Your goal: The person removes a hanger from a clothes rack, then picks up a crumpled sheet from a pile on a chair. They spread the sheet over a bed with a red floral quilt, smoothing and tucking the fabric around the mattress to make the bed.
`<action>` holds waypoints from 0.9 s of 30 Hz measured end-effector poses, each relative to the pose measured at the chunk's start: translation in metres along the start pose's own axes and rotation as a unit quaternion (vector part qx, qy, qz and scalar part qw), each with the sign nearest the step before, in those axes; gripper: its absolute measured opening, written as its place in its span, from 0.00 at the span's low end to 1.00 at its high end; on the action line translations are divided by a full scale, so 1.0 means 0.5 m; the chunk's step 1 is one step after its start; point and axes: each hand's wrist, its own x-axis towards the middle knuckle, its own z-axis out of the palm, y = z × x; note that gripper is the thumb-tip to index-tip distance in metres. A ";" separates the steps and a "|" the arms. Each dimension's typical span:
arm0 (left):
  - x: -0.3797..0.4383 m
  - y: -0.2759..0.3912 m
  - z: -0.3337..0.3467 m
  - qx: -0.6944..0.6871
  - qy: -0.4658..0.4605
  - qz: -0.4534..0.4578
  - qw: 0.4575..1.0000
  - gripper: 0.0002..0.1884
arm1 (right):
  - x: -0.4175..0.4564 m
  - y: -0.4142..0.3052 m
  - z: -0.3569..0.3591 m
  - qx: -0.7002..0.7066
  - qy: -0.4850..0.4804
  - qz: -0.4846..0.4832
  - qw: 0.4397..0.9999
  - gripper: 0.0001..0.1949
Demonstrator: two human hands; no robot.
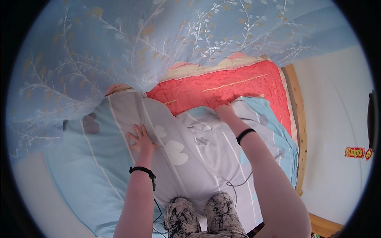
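Note:
A blue and grey sheet [190,178] with white stripes and leaf-like shapes covers the near part of a bed, rumpled towards the right. My left hand [142,139] lies flat on it with fingers spread. My right hand [225,111] is closed on the sheet's far edge, where it meets a red quilted pad [238,80]. The pad shows beyond the sheet at the back right, with a pink and cream cloth [205,69] along its far edge. Both wrists wear black bands, and thin black cables run beside the arms.
Sheer blue curtains [119,44] with a branch pattern hang across the far side and left. A wooden bed rail [300,119] runs along the right, beside a white wall [330,119] with a red and yellow decoration [354,152]. The person's knees in patterned trousers [183,214] rest on the sheet.

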 end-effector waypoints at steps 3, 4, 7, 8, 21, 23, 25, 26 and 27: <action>-0.011 0.009 -0.013 -0.010 0.013 -0.001 1.000 0.66 | -0.116 -0.006 0.098 -0.044 0.191 -0.098 0.976 0.10; -0.012 0.009 -0.005 -0.010 0.030 -0.001 0.999 0.66 | -0.160 -0.013 0.136 -0.034 0.206 -0.132 0.969 0.10; -0.012 0.022 0.004 -0.004 0.031 -0.013 0.999 0.67 | -0.289 -0.027 0.283 -0.016 0.156 -0.259 0.953 0.18; -0.010 0.018 0.002 -0.001 0.026 -0.025 0.999 0.67 | -0.299 -0.029 0.288 0.063 0.060 -0.267 0.960 0.19; 0.012 -0.012 0.033 -0.061 0.038 -0.031 0.997 0.70 | -0.059 0.092 0.162 0.386 -0.068 -0.080 0.917 0.13; 0.006 -0.017 0.033 -0.061 0.038 -0.032 0.997 0.70 | 0.001 0.164 0.104 0.434 -0.093 -0.060 0.894 0.13; 0.017 0.029 0.021 -0.070 0.035 -0.007 0.997 0.70 | 0.110 0.376 0.108 0.480 0.120 -0.048 0.868 0.07; 0.014 0.021 0.021 -0.068 0.029 -0.012 0.997 0.70 | 0.152 0.441 0.054 0.501 0.234 0.086 0.829 0.07; 0.010 0.022 0.018 -0.072 0.028 -0.007 0.997 0.70 | 0.167 0.508 0.016 0.527 0.314 0.159 0.773 0.10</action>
